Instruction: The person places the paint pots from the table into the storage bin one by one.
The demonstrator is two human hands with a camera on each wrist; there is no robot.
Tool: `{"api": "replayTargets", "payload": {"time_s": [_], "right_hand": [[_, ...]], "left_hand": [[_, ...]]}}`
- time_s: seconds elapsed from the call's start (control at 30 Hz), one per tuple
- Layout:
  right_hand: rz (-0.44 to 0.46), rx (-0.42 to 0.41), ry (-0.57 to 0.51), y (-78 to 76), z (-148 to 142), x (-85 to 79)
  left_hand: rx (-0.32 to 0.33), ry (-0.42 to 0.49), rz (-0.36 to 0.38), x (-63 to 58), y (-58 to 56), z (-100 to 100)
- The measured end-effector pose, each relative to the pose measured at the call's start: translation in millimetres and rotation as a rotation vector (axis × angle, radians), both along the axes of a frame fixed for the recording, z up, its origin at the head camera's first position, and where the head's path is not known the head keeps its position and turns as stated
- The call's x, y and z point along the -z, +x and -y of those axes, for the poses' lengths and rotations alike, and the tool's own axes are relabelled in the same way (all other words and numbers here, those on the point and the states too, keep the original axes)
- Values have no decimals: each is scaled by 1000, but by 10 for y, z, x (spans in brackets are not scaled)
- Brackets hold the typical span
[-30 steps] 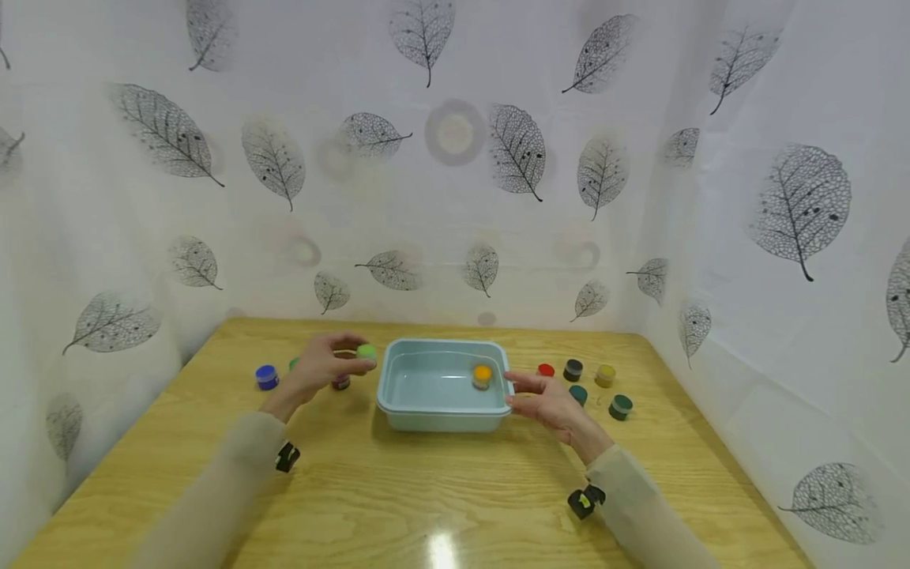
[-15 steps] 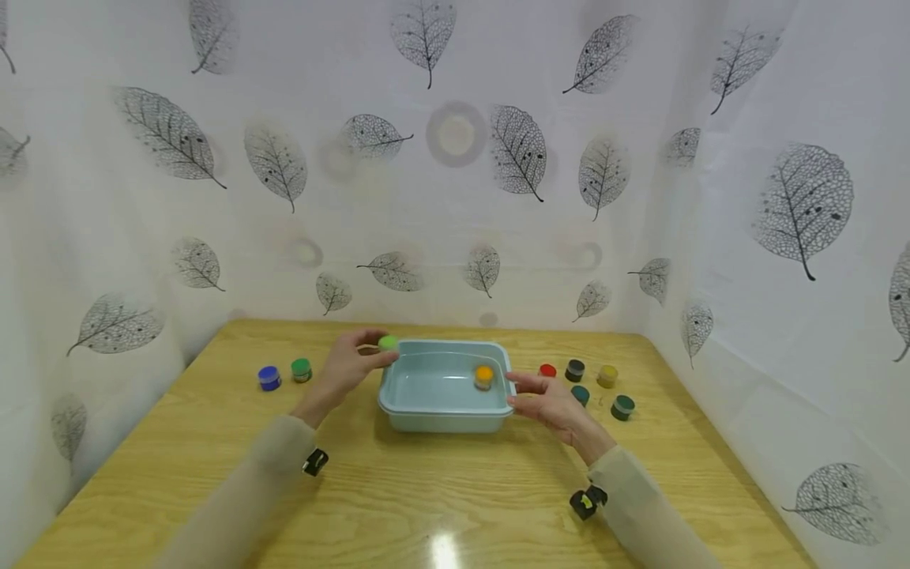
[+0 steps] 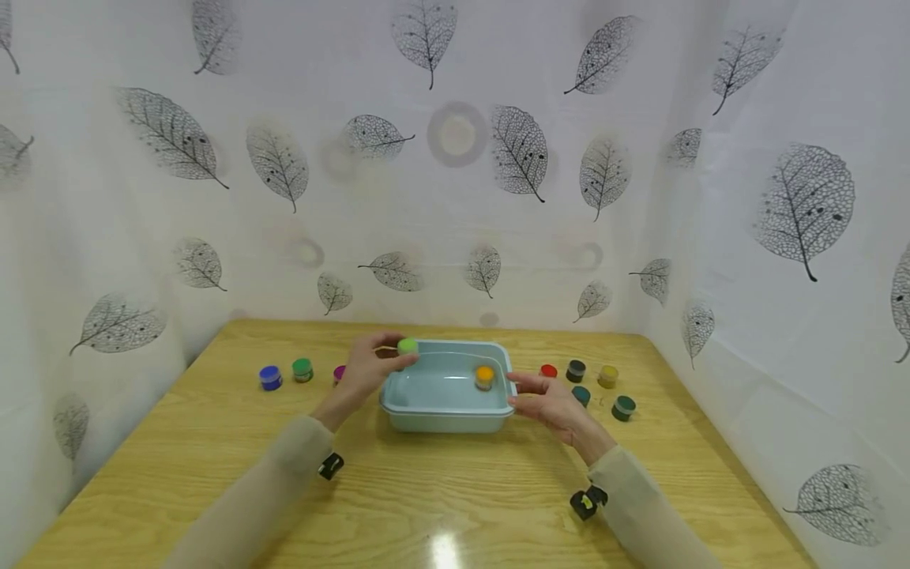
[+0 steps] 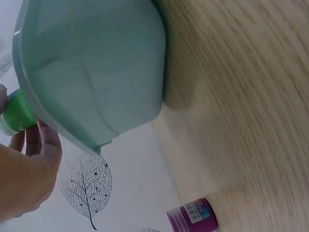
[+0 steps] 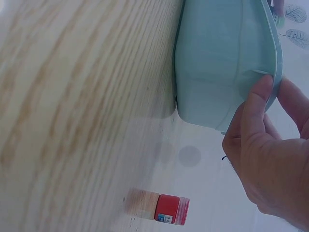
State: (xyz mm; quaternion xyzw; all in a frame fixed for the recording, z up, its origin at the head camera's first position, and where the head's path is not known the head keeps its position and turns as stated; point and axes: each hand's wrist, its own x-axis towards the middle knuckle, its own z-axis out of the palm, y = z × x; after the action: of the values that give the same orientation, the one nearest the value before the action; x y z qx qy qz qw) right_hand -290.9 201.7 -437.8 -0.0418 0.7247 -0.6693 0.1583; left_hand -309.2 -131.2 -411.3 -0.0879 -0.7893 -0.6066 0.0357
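Observation:
My left hand (image 3: 364, 370) pinches a small light green paint jar (image 3: 407, 347) between thumb and fingers, up at the left end of a pale blue-green plastic basin (image 3: 448, 423). In the left wrist view, the green jar (image 4: 18, 112) is partly hidden behind the basin's rim. With thumb and fingers my right hand (image 3: 553, 407) grips the basin's right rim, which the right wrist view shows closely on the rim (image 5: 277, 72). Inside the basin, toward its right side, an orange-lidded paint jar (image 3: 484, 378) stands upright.
Left of the basin stand blue (image 3: 270, 378), green (image 3: 302, 369) and purple (image 3: 340, 373) jars, the purple one partly behind my left hand. To the right are red (image 3: 548, 371), black (image 3: 576, 371), yellow (image 3: 607, 376), teal (image 3: 580, 395) and dark green (image 3: 623, 408) jars. A leaf-print curtain (image 3: 455, 221) hangs behind the table.
My left hand has carried the light green jar rightward, from beside the basin to over its left end, uncovering the green and purple jars. The right hand has stayed at the rim.

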Motion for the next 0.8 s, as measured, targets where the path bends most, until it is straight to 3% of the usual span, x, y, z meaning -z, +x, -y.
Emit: {"api": "replayTargets", "payload": {"time_s": [0.17, 0.37, 0.8], "right_hand": [[3, -5, -4, 7, 4, -7], [11, 3, -9, 5, 11, -12], [-8, -18, -8, 16, 2, -19]], "left_hand": [[8, -74, -52, 35, 16, -118], [17, -97, -57, 50, 38, -249], [66, -153, 66, 46, 49, -504]]}}
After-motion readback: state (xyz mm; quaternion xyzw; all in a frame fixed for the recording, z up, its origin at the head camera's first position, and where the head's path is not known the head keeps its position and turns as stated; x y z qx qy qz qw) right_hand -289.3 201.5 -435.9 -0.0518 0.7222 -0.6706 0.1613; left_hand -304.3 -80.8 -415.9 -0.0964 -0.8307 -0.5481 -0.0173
